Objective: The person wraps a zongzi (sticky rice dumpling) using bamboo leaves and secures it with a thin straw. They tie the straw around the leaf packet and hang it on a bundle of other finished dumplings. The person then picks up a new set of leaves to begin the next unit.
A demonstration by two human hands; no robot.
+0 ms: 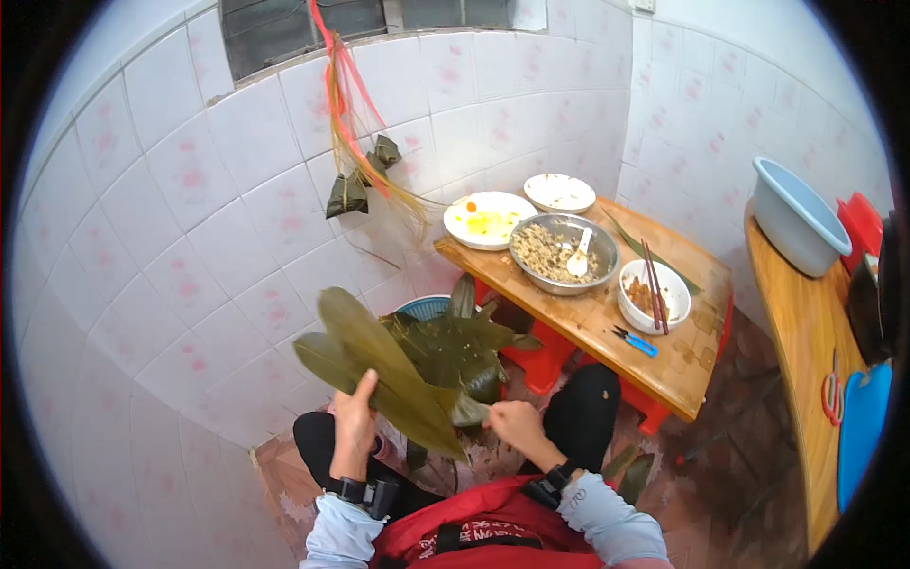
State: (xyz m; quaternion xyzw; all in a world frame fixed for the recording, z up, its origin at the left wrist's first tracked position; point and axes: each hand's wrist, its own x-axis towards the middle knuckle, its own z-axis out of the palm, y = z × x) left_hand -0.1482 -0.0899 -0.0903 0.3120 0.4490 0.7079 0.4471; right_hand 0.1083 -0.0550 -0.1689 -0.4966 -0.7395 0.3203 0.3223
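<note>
My left hand (354, 419) holds two or more overlapping bamboo leaves (384, 355), thumb on top, above my lap. At their lower right, my right hand (522, 427) has its fingers closed on a paler leaf end (469, 411). Just beyond the held leaves, more wet-looking leaves (455, 348) lie heaped over a blue plastic basket (425, 307). Wrapped leaf dumplings (348, 195) hang against the wall from a bundle of straw ties (362, 160) and a pink strap (330, 50).
A low wooden table (682, 355) carries a steel bowl of rice filling (547, 249) with a white spoon (580, 252), a meat bowl (633, 313) with chopsticks (652, 288), a yolk plate (490, 220) and blue thread snips (635, 341). Scissors (832, 398) lie on the right-hand counter (789, 320).
</note>
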